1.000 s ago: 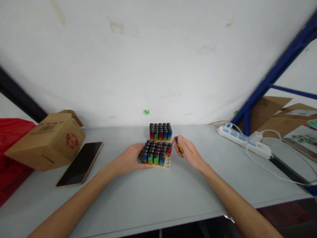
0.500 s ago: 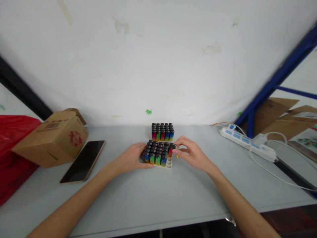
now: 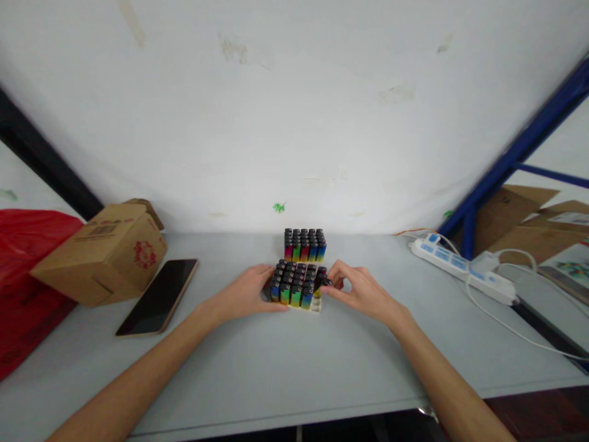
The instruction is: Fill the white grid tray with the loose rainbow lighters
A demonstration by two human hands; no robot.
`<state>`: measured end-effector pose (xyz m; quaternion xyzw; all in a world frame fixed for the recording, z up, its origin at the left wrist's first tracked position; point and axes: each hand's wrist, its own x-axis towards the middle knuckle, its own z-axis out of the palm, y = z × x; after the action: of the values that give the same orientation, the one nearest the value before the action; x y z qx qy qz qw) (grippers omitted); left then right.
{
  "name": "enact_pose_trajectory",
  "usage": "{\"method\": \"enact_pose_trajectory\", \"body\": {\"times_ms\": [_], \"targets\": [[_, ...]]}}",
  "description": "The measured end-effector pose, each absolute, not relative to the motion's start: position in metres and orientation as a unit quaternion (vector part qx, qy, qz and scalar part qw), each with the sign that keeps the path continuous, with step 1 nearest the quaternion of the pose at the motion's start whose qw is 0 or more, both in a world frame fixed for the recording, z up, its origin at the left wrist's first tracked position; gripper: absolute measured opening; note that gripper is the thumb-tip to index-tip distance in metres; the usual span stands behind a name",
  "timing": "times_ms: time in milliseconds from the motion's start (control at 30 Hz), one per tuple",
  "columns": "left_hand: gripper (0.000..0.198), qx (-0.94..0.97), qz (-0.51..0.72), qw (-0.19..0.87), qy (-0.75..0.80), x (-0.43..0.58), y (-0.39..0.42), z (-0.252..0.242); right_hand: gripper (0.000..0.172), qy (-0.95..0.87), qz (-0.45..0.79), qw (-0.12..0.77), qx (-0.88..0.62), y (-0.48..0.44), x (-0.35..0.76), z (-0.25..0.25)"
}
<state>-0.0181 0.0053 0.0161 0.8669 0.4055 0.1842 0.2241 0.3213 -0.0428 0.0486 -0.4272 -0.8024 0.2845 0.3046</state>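
My left hand (image 3: 248,293) is wrapped round the left side of a pale tray (image 3: 316,309), its thumb along the front edge. Rows of lighters (image 3: 296,296) with black tops and blue, green and yellow bodies stand upright in this tray. Between thumb and fingers, my right hand (image 3: 356,288) pinches a yellow-bodied lighter (image 3: 318,293) at its black top. That lighter tilts over the tray's right-hand column; whether its base sits in a slot I cannot tell. Bare slots show at the front right corner. Behind stands a second block of upright lighters (image 3: 305,248).
On the left lie a phone (image 3: 159,298), a cardboard box (image 3: 103,255) and a red bag (image 3: 32,288). A white power strip (image 3: 462,270) with cables lies at the right, near a blue metal frame (image 3: 506,153). A white wall (image 3: 294,123) rises behind the table.
My right hand has brought the yellow lighter left, from beside the tray to over its right column. My left hand stays on the tray. The view has shifted slightly.
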Motion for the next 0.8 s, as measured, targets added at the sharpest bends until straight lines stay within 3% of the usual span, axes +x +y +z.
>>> {"method": "enact_pose_trajectory", "body": {"times_ms": [467, 600, 800], "targets": [[0.074, 0.872, 0.165, 0.21, 0.411, -0.019, 0.003, 0.018, 0.037, -0.792, 0.329, 0.268, -0.439, -0.039, 0.324, 0.05], [0.073, 0.874, 0.177, 0.187, 0.411, -0.018, 0.004, 0.011, 0.028, -0.792, 0.28, 0.253, -0.479, -0.035, 0.314, 0.042], [0.067, 0.858, 0.201, 0.111, 0.459, -0.003, -0.002, 0.003, 0.041, -0.795, 0.187, 0.187, -0.546, -0.027, 0.331, 0.039]]}}
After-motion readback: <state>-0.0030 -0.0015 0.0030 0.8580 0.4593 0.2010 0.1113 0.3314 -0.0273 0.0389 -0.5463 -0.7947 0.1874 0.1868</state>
